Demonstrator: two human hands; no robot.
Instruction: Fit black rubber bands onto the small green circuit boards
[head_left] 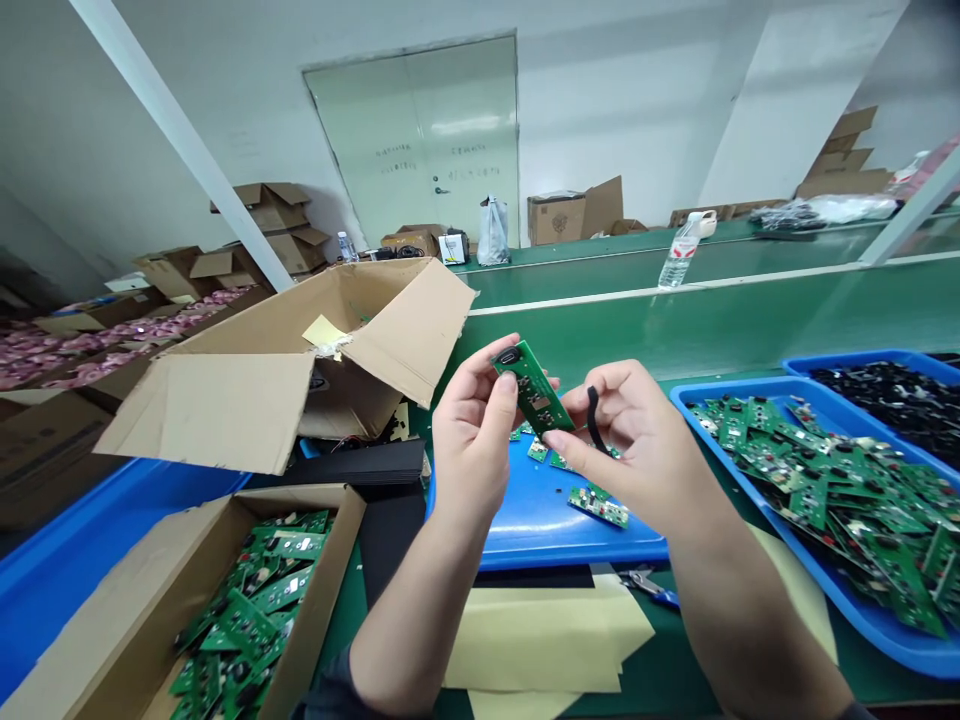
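left hand and right hand pinched one circuit board at dial-centre, the right also a black strip, while loose boards, whether finished unclear, lay in a blue tray toward four o'clock and cardboard box toward seven.

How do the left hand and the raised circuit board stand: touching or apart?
Touching. The head view shows the left hand gripping the circuit board near its upper end, thumb on it.
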